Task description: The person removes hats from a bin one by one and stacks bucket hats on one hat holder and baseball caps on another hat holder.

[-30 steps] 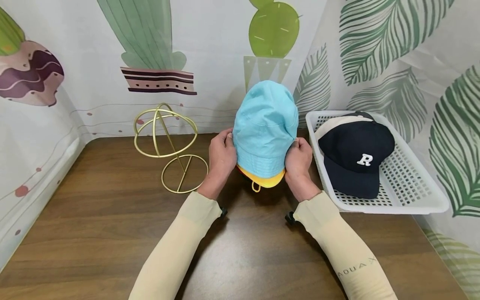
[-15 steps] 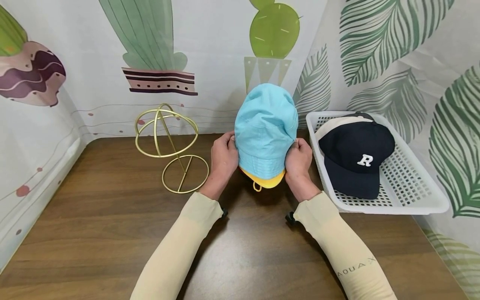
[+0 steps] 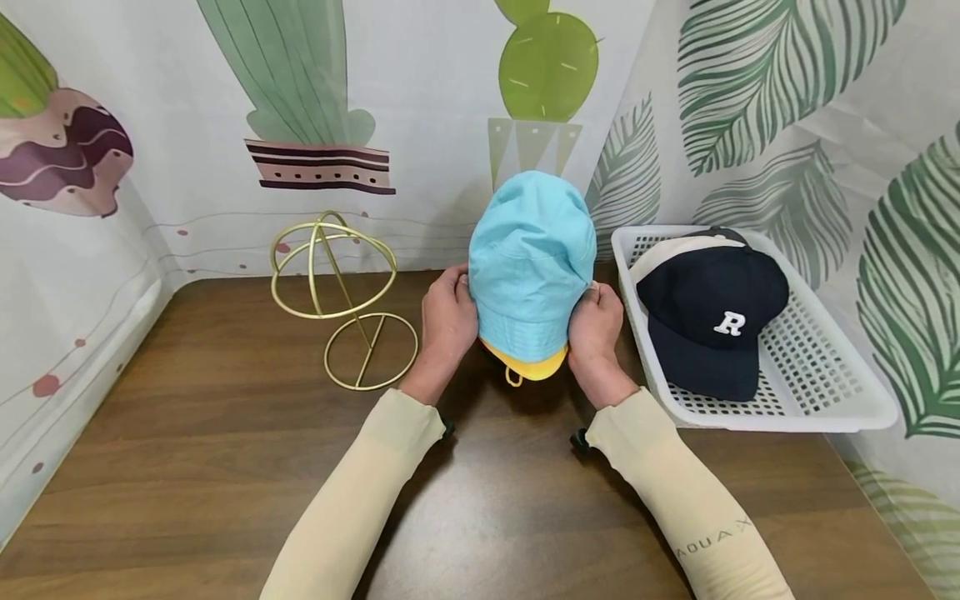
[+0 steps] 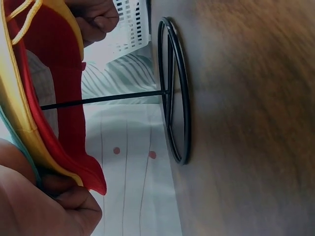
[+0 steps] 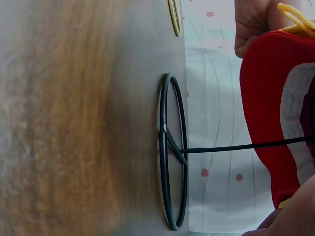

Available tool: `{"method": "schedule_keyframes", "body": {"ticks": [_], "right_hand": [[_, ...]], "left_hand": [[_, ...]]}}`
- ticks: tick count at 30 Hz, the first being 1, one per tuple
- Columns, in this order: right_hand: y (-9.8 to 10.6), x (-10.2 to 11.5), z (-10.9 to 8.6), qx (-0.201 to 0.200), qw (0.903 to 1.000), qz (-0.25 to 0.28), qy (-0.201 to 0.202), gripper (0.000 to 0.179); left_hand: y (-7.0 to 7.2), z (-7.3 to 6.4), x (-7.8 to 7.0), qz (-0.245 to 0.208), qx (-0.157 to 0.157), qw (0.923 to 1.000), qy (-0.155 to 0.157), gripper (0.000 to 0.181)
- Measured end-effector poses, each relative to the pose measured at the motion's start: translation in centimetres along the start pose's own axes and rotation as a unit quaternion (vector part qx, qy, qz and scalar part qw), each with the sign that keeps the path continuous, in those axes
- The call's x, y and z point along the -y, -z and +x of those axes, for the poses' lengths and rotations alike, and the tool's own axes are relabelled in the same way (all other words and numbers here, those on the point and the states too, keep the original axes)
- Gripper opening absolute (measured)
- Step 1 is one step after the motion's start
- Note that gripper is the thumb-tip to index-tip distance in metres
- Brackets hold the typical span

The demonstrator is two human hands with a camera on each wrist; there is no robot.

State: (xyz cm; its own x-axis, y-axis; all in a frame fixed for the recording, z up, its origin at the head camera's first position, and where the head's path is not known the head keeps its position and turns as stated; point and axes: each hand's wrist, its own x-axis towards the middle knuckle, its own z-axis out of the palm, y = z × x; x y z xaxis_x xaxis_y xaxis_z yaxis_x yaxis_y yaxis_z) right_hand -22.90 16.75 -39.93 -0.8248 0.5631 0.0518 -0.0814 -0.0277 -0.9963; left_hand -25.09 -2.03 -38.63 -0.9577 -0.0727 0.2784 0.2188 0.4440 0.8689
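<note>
A light blue bucket hat (image 3: 531, 258) with a yellow edge and yellow cord loop shows at the middle of the head view. Its underside, red brim (image 4: 70, 113) and pale inner band (image 5: 294, 105) appear in the wrist views. The hat sits over the upright of a black wire stand (image 5: 221, 149), whose ring base (image 4: 186, 123) stands on the table; the stand's top is hidden inside the hat. My left hand (image 3: 450, 312) pinches the brim on the left side, fingers curled beneath it. On the opposite side my right hand (image 3: 596, 323) grips the edge too.
Left of the hat stands a gold wire hat stand (image 3: 367, 342). At the right, a white plastic basket (image 3: 840, 392) holds a navy cap (image 3: 708, 321) with a white R, over a cream and dark one. A patterned cloth (image 3: 427, 100) hangs behind the wooden table (image 3: 187, 467).
The hat has come down very slightly on the black stand, with both hands keeping hold of its brim. The camera view has also tilted a little.
</note>
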Motion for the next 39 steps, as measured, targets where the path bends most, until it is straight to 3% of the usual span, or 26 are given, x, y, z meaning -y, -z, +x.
{"method": "schedule_keyframes", "body": {"ticks": [16,24,29,39], "right_hand": [[0.0,0.7,-0.8,-0.001,0.9996,0.005,-0.026,0.018],[-0.1,1.5,-1.3,-0.003,0.9994,-0.015,-0.030,0.023],[0.0,2.0,-1.5,-0.001,0.9990,-0.040,-0.021,0.037],[0.5,3.2,-1.7,0.013,0.9967,-0.079,-0.009,0.049]], "left_hand": [[0.3,0.1,-0.2,0.010,0.007,0.9999,-0.010,0.035],[0.3,-0.2,-0.6,0.006,0.010,0.9999,-0.001,0.036],[0.2,-0.2,-1.0,-0.001,0.001,1.0000,0.008,0.040],[0.4,-0.2,-1.6,-0.025,-0.028,0.9992,-0.014,0.047]]}}
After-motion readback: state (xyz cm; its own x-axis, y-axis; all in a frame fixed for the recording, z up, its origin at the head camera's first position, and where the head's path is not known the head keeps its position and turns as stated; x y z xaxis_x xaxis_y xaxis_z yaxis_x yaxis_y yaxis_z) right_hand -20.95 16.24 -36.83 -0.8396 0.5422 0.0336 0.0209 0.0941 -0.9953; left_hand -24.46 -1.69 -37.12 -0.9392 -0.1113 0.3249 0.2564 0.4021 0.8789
